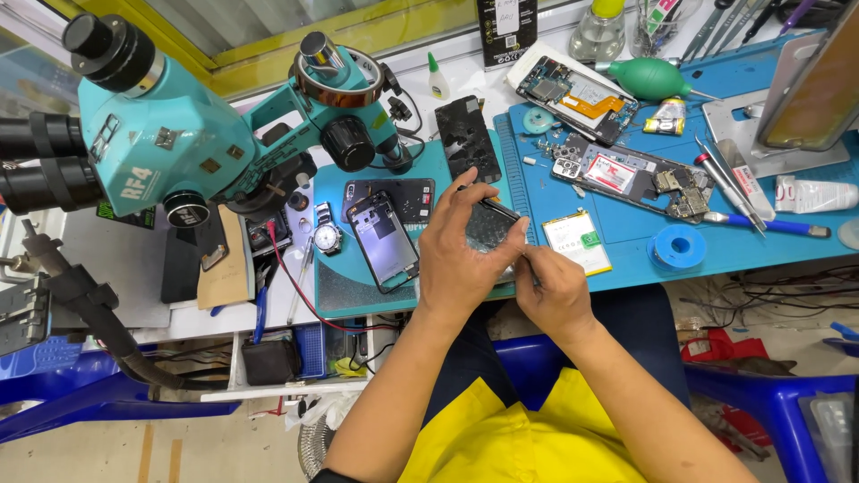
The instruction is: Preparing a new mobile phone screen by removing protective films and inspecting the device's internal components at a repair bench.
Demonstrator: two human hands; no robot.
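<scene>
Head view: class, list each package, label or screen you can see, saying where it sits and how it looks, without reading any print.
Cracked phone screen: held in both hands, dark, rectangular.
Black phone panel: upper mat, glossy, shattered.
Dark package: top centre, black with white label.
White tube: far right, lying flat.
Battery: blue mat, white, green sticker.

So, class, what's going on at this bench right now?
A person in a yellow top is holding a cracked phone screen over a blue work mat. The left hand grips it, while the right hand works at its edge, apparently with a thin tool that is mostly hidden. An opened phone frame lies just to the left, under a teal microscope. More opened phones lie on the mat.
</scene>
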